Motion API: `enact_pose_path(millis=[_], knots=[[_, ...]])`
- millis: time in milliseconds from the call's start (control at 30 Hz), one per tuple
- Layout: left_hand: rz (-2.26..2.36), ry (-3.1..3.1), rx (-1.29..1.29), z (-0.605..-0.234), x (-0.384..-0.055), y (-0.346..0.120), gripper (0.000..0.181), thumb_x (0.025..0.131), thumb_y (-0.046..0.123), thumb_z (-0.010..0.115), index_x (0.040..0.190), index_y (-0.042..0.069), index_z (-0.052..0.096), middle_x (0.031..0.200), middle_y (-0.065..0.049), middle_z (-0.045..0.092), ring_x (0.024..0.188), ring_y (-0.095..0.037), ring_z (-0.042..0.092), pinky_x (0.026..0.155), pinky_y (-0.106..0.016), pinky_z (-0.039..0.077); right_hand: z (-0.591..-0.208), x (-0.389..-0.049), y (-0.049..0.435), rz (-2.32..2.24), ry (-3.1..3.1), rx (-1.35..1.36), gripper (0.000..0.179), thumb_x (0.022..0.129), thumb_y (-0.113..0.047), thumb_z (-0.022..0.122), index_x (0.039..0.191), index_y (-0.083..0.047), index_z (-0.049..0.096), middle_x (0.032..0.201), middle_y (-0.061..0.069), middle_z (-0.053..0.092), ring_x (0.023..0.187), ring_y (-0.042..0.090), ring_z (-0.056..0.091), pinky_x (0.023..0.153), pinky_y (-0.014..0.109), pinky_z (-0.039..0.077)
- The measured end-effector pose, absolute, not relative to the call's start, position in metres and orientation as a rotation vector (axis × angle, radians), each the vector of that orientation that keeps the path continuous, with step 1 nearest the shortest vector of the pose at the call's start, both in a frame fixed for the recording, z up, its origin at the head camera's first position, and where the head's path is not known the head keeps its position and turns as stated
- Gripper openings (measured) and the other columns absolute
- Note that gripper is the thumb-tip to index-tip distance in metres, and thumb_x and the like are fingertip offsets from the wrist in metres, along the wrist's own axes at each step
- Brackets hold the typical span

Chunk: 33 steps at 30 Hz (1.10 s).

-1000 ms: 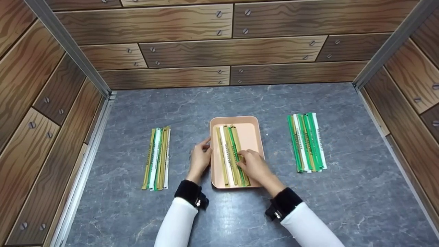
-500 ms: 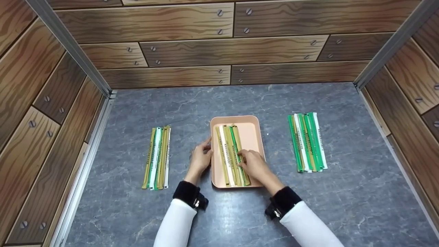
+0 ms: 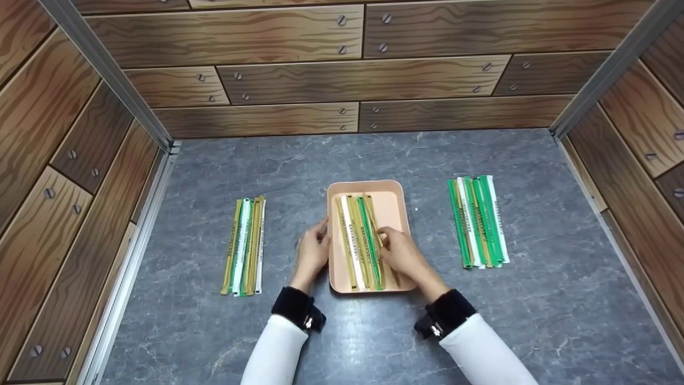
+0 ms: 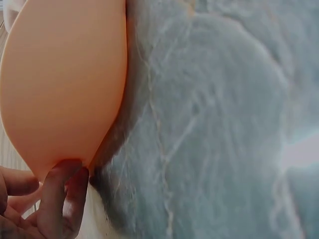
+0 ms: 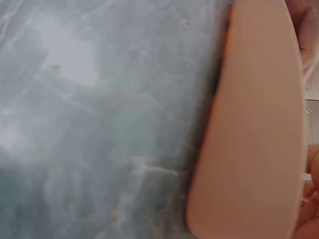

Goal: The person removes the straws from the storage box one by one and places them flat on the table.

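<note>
A peach tray [image 3: 393, 206] lies in the middle of the table. In it lie several long thin packets [image 3: 354, 240], gold, white and green, side by side. My right hand [image 3: 401, 254], over the tray's right part, pinches a thin gold packet [image 3: 375, 219] at the right end of the row. Its lower part is partly hidden by the hand. My left hand [image 3: 312, 251] is at the tray's left side. In the left wrist view its fingertips [image 4: 70, 167] touch the tray's outer wall [image 4: 65, 89]. The right wrist view shows mostly the tray's near wall [image 5: 249, 129].
To the left lies a bundle of gold, green and white packets [image 3: 246, 246]. Another bundle, mostly green with white and gold, lies to the right [image 3: 478, 222]. Wood-patterned walls [image 3: 288, 80] with metal edge strips enclose the grey marbled table [image 3: 288, 160].
My right hand has shifted slightly right, drawing the gold packet away from the green one beside it. My left hand stays at the tray's side.
</note>
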<state>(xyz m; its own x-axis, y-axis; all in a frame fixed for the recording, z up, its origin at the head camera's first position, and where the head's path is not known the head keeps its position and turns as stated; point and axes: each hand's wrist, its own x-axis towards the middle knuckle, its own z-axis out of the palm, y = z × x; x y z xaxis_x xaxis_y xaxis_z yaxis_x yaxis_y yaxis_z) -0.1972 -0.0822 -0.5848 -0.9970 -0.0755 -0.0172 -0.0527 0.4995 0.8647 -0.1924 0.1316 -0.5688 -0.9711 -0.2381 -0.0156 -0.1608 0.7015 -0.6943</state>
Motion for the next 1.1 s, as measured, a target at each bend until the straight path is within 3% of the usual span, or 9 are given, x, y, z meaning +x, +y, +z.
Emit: enact_pose_path(millis=[300, 567, 800, 967, 1100], knots=[[-1.464, -2.738, 0.144, -0.581, -0.199, -0.077, 0.046, 0.085, 0.004, 0.055, 0.13, 0.012, 0.051, 0.081, -0.007, 0.065, 0.063, -0.016, 0.057, 0.06, -0.033, 0.047, -0.546, -0.189, 0.155, -1.411, 2.722, -0.249, 0.044, 0.077, 0.009, 0.055, 0.12, 0.004, 0.053, 0.082, 0.013, 0.059, 0.068, 0.022, 0.061, 0.049, 0.03, 0.051], [-1.519, -2.721, 0.144, -0.583, -0.201, -0.079, 0.046, 0.084, 0.005, 0.057, 0.129, 0.012, 0.052, 0.082, -0.007, 0.065, 0.066, -0.015, 0.057, 0.06, -0.03, 0.047, -0.538, -0.189, 0.204, -1.372, 2.861, -0.145, 0.042, 0.078, 0.006, 0.055, 0.12, 0.004, 0.054, 0.084, 0.017, 0.061, 0.071, 0.028, 0.062, 0.056, 0.035, 0.051], [-1.689, -2.677, 0.173, -0.584, -0.201, -0.081, 0.046, 0.085, 0.002, 0.056, 0.13, 0.013, 0.051, 0.083, -0.012, 0.064, 0.064, -0.025, 0.062, 0.046, -0.028, 0.047, -0.539, -0.19, 0.251, -1.23, 3.011, 0.025, 0.043, 0.078, 0.005, 0.054, 0.121, 0.002, 0.055, 0.089, 0.021, 0.062, 0.078, 0.034, 0.062, 0.064, 0.044, 0.05], [-1.737, -2.668, 0.164, -0.584, -0.2, -0.081, 0.048, 0.085, 0.001, 0.053, 0.131, 0.013, 0.05, 0.085, -0.018, 0.064, 0.054, -0.028, 0.06, 0.038, -0.028, 0.043, -0.541, -0.189, 0.279, -1.038, 3.05, 0.218, 0.042, 0.083, -0.003, 0.05, 0.125, -0.001, 0.053, 0.096, 0.02, 0.062, 0.074, 0.032, 0.061, 0.055, 0.04, 0.047], [-1.737, -2.668, 0.163, -0.584, -0.201, -0.082, 0.047, 0.085, 0.001, 0.054, 0.131, 0.012, 0.051, 0.085, -0.018, 0.064, 0.054, -0.026, 0.06, 0.039, -0.028, 0.044, -0.543, -0.19, 0.295, -0.908, 3.017, 0.338, 0.04, 0.087, -0.01, 0.046, 0.126, -0.004, 0.053, 0.102, 0.019, 0.061, 0.067, 0.028, 0.059, 0.047, 0.034, 0.04]])
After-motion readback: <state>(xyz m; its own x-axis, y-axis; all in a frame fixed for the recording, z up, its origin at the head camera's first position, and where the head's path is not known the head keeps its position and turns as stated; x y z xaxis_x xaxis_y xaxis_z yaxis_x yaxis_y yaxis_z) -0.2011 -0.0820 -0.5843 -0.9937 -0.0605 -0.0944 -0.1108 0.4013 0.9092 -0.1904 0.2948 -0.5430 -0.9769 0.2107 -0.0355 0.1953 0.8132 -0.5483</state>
